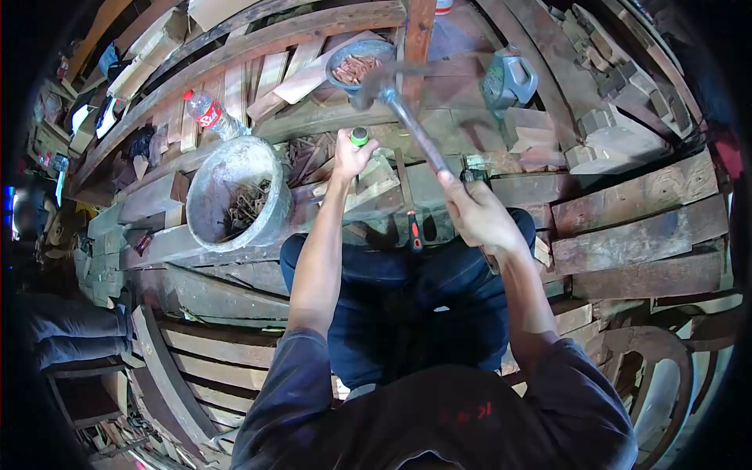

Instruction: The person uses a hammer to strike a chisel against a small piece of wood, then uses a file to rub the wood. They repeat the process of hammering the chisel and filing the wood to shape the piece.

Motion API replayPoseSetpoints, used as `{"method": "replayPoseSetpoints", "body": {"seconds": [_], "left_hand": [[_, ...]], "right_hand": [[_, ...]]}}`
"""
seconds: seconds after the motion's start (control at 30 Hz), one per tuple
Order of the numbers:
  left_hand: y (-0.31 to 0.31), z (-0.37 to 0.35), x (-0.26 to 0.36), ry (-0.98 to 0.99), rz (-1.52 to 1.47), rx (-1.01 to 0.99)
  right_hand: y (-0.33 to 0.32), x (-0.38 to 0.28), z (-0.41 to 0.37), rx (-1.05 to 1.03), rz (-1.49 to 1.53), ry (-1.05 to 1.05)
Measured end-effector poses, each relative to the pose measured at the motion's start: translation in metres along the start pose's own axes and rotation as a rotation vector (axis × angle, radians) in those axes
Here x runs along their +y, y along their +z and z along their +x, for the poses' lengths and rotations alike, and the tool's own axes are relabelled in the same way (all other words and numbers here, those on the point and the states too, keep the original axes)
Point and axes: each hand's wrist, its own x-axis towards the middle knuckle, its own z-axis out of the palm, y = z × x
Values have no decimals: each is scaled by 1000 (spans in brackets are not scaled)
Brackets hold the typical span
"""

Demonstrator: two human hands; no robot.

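Note:
My left hand (354, 159) is closed around a green-and-black handle (359, 136), whose end points up; the rest of that tool is hidden. It is over pale wood pieces (377, 180). My right hand (479, 213) grips a hammer (419, 133) by its handle, the blurred head raised ahead and to the left. Between my hands a tool with a red-and-black handle (415, 231) lies pointing away from me. Left of my left hand stands a large grey bucket (200, 192) with nails or scraps (249, 205) in it.
A blue basin (384, 52) of small wooden pieces stands beyond the hands. A red-capped bottle (210, 114) is at the back left, a plastic jug (509, 82) at the back right. Stacked timber (642, 207) is on the right. Another person's legs (74, 329) show at the far left.

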Motion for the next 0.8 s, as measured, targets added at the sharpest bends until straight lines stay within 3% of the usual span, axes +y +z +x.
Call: {"method": "replayPoseSetpoints", "body": {"seconds": [0.1,0.3,0.43,0.57,0.63,0.77,0.8], "left_hand": [[5,-3,0,11,35,24],[3,3,10,-5,17,-3],[5,-4,7,-32,58,1],[4,-4,12,-10,-40,-25],[3,-3,17,28,-122,-35],[5,-3,18,-69,-6,-23],[5,-1,17,8,34,-32]], "right_hand": [[7,3,1,53,10,-141],[-1,12,10,23,-51,22],[3,7,6,72,17,-143],[3,28,21,-9,-80,71],[0,23,18,42,-100,43],[-2,13,10,12,36,-71],[1,19,11,22,25,-101]]}}
